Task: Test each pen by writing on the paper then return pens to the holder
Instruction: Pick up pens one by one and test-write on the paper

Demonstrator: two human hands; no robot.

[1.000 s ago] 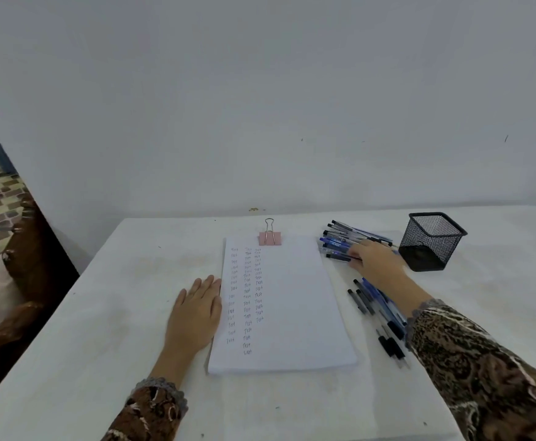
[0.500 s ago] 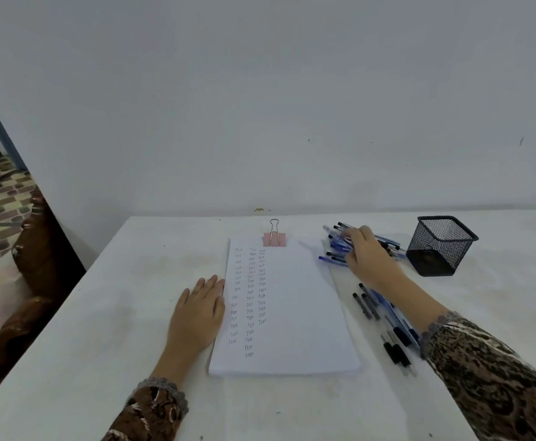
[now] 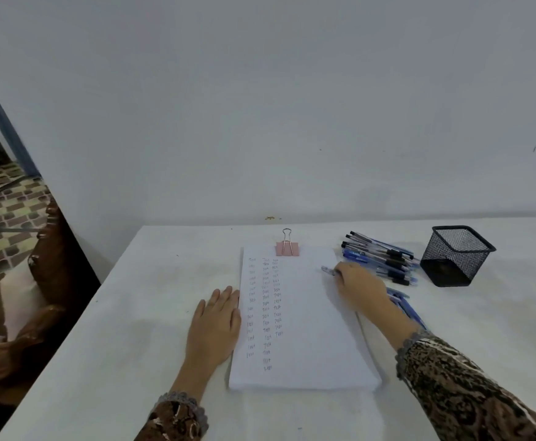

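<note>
Only a blurred pen (image 3: 327,270) end outside the gripping right hand (image 3: 360,289); left hand (image 3: 215,323) flat beside paper (image 3: 311,329).

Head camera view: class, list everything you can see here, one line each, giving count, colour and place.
table: one, white, against the wall
paper stack: one, white, mid-table, handwritten columns on its left part
binder clip: one, pink, on the paper's far edge
loose pens: many, count unclear, blue and black, piled between paper and holder
more pens: several, blue, beside the right forearm
pen holder: one, black mesh, far right; no pens stick out
held pen: one, blurred, over the paper's upper right
wooden furniture: brown, left of the table
left hand: flat on the table at the paper's left edge
right hand: grips the held pen
</note>
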